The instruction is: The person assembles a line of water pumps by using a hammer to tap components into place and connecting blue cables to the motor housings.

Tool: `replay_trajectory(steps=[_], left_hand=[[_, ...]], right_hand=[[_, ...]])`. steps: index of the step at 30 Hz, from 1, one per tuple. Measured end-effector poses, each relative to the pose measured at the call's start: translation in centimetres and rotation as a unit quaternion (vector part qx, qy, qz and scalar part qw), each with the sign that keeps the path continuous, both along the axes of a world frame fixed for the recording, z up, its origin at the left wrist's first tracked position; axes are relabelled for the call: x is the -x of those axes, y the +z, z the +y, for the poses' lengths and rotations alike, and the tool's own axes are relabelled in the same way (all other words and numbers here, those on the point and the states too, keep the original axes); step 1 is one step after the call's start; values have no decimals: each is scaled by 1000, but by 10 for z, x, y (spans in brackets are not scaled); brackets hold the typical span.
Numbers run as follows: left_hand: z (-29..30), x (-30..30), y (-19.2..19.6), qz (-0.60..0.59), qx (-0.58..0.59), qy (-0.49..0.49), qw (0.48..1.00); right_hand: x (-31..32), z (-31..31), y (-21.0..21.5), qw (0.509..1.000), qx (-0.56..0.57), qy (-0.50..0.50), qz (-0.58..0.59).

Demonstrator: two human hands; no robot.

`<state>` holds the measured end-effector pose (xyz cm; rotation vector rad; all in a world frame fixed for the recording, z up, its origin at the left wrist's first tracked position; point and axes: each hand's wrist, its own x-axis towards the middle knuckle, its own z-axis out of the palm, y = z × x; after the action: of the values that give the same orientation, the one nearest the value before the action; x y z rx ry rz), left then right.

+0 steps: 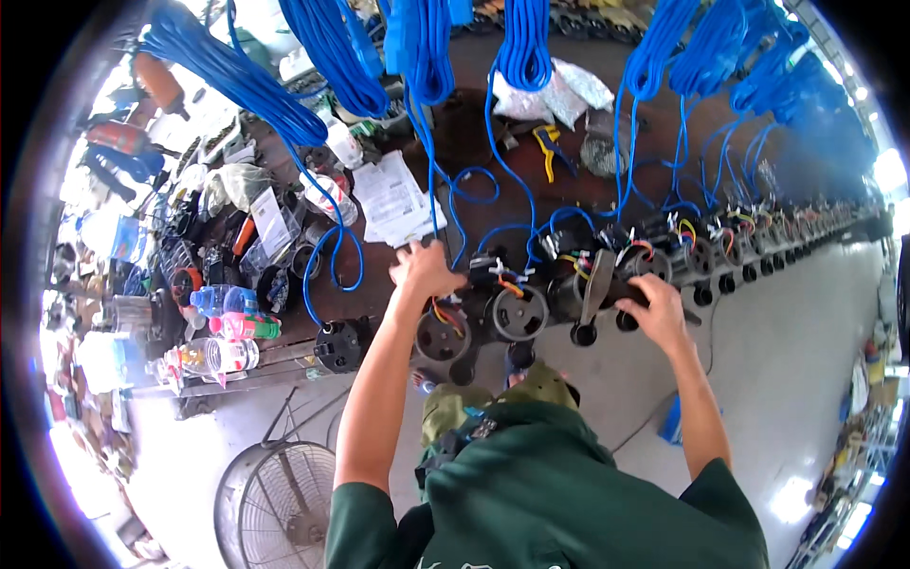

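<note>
My right hand (652, 305) is closed around the dark handle of what looks like a hammer (595, 289), its long grey head standing across the row of housings. My left hand (428, 272) has its fingers spread at the back of a round dark motor housing (443, 334) with red and yellow wires; whether it presses on the housing is hidden. Just right of that hand is another round housing (519, 311) with orange and yellow wires. A blue cable (433, 180) hangs down beside my left fingers. Papers (393, 201) lie just beyond them.
Blue cable coils (524, 47) hang overhead. The row of housings (749, 242) runs along the bench edge to the right. Yellow-handled pliers (548, 152) lie farther back. Plastic bottles (227, 302) and a separate black housing (339, 346) are at left. A floor fan (284, 507) stands below.
</note>
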<state>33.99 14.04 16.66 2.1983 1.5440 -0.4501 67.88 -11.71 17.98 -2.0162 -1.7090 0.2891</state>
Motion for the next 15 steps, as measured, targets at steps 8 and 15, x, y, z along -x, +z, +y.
replay_trajectory(steps=[8, 15], left_hand=[[14, 35, -34, -143, -21, 41, 989], [-55, 82, 1, -785, 209, 181, 554]], right_hand=[[49, 12, 39, 994, -103, 4, 27], [129, 106, 24, 834, 78, 34, 545]])
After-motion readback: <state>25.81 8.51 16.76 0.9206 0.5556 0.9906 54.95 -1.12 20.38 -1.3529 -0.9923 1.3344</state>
